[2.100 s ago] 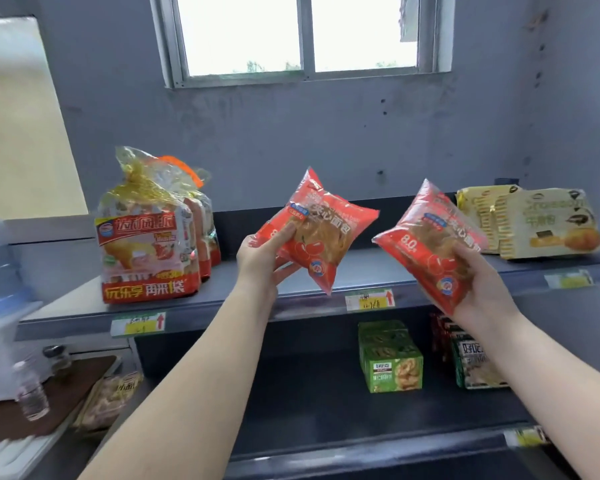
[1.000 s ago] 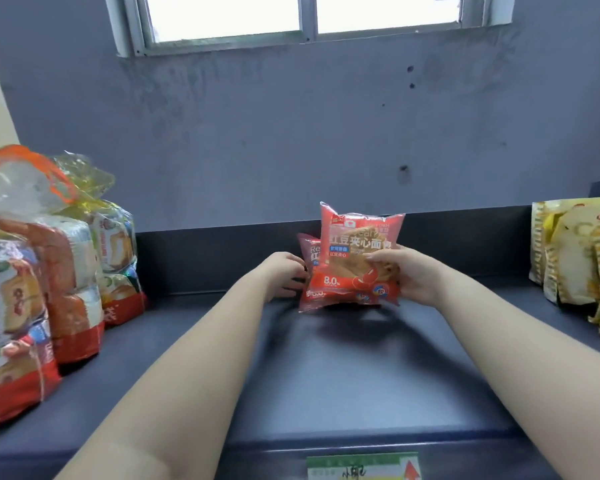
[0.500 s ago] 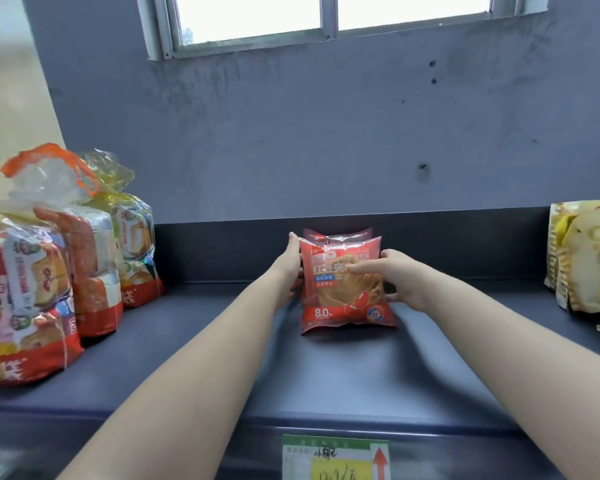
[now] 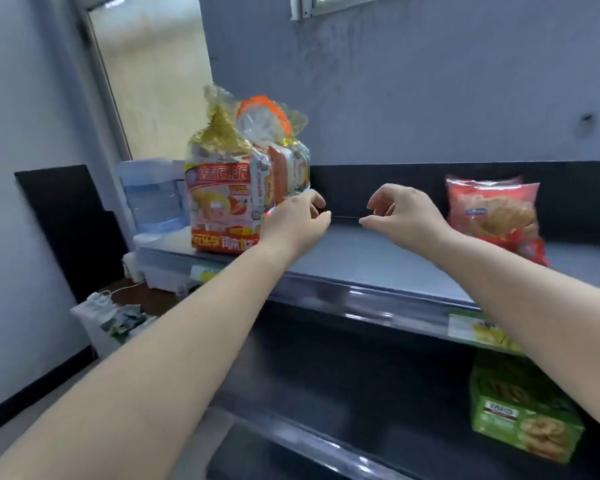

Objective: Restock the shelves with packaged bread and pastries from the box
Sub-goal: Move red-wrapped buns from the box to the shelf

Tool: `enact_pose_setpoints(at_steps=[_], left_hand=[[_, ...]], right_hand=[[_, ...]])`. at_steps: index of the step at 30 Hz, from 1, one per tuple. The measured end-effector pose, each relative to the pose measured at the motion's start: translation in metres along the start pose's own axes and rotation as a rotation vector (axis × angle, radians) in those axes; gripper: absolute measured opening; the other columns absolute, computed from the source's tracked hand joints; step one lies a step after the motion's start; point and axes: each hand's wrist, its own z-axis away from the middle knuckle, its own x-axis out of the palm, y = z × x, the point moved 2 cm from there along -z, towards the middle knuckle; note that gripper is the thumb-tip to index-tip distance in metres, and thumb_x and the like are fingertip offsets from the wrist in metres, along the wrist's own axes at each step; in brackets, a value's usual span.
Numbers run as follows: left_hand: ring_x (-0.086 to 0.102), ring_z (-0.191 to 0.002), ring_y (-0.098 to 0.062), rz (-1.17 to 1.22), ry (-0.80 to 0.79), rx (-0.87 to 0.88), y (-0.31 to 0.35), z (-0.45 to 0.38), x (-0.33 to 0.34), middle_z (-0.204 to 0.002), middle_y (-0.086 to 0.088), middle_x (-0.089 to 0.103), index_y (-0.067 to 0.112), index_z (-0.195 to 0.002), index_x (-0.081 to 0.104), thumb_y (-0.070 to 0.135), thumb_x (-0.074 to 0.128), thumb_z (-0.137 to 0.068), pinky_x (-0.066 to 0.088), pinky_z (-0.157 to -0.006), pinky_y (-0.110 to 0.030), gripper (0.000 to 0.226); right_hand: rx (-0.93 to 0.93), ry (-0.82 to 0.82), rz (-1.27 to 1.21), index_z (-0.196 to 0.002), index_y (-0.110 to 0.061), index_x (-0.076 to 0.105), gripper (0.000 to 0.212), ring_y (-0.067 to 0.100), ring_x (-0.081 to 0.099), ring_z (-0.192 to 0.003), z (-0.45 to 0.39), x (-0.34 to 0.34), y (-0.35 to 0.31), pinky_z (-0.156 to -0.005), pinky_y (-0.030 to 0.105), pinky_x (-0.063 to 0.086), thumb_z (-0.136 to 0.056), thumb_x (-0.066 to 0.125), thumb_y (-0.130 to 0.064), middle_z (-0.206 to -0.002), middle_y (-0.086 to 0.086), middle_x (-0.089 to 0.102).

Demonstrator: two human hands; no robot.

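Two red bread packets [image 4: 496, 216] stand one behind the other against the back of the top shelf [image 4: 361, 258], at the right. My right hand [image 4: 402, 213] hovers above the shelf to their left, empty, fingers loosely curled and apart. My left hand [image 4: 297, 223] is also empty, fingers apart, right beside the tall bagged loaves [image 4: 236, 199] at the shelf's left end. Whether it touches them I cannot tell.
A green biscuit box [image 4: 520, 420] sits on the lower shelf at the right. Price tags [image 4: 478, 330] line the shelf edge. A water bottle on a dispenser [image 4: 153, 199] and a white bin [image 4: 108, 320] stand left of the shelving. The box of stock is out of view.
Both hands have let go of the red packets, which now stand on the shelf. The hands drew back and leftward, and my view swung to the left.
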Motion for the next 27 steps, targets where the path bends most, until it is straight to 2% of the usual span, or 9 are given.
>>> enact_pose_setpoints(at_steps=[3, 6, 12, 16, 20, 27], left_hand=[[0.059, -0.101, -0.022, -0.240, 0.003, -0.047, -0.057, 0.054, -0.051, -0.106, 0.002, 0.066, 0.022, -0.110, 0.058, 0.035, 0.049, -0.091, 0.048, -0.085, -0.036, 0.024], [0.058, -0.108, -0.026, -0.437, -0.004, -0.107, -0.114, 0.110, -0.098, -0.116, -0.001, 0.066, 0.021, -0.114, 0.057, 0.036, 0.048, -0.092, 0.044, -0.089, -0.036, 0.028], [0.054, -0.113, -0.029, -0.725, -0.069, -0.283, -0.215, 0.227, -0.169, -0.120, -0.006, 0.063, 0.019, -0.116, 0.056, 0.035, 0.044, -0.093, 0.040, -0.089, -0.037, 0.031], [0.053, -0.112, -0.029, -0.773, -0.120, -0.466, -0.281, 0.308, -0.195, -0.119, -0.006, 0.062, 0.018, -0.115, 0.057, 0.032, 0.042, -0.094, 0.038, -0.088, -0.036, 0.029], [0.054, -0.111, -0.027, -0.745, -0.145, -0.661, -0.345, 0.385, -0.208, -0.116, -0.003, 0.063, 0.020, -0.113, 0.058, 0.031, 0.042, -0.094, 0.038, -0.089, -0.036, 0.027], [0.053, -0.110, -0.024, -0.636, -0.214, -1.019, -0.466, 0.474, -0.200, -0.113, -0.001, 0.063, 0.020, -0.111, 0.059, 0.028, 0.041, -0.095, 0.039, -0.093, -0.036, 0.025]], right_hand=[[-0.110, -0.132, 0.039, -0.090, -0.019, 0.060, 0.016, 0.019, 0.056, -0.084, 0.025, 0.061, -0.065, -0.078, 0.035, 0.051, -0.077, 0.066, -0.026, -0.093, -0.001, 0.062], [-0.264, -0.250, 0.082, -0.100, -0.017, 0.061, 0.023, 0.022, 0.059, -0.094, 0.057, 0.119, -0.129, -0.078, 0.034, 0.050, -0.081, 0.064, -0.030, -0.101, 0.000, 0.062], [-0.470, -0.419, 0.108, -0.108, -0.018, 0.060, 0.029, 0.026, 0.057, -0.105, 0.131, 0.228, -0.236, -0.082, 0.034, 0.046, -0.083, 0.061, -0.031, -0.113, 0.004, 0.062], [-0.573, -0.593, 0.095, -0.113, -0.018, 0.058, 0.032, 0.024, 0.055, -0.107, 0.182, 0.305, -0.284, -0.085, 0.035, 0.047, -0.084, 0.060, -0.031, -0.115, 0.003, 0.060], [-0.663, -0.784, 0.091, -0.113, -0.016, 0.058, 0.031, 0.024, 0.056, -0.104, 0.232, 0.385, -0.315, -0.082, 0.035, 0.047, -0.085, 0.060, -0.029, -0.113, 0.004, 0.060], [-0.727, -1.089, 0.143, -0.115, -0.017, 0.056, 0.033, 0.023, 0.057, -0.101, 0.282, 0.541, -0.335, -0.079, 0.034, 0.050, -0.085, 0.060, -0.031, -0.110, 0.002, 0.062]])
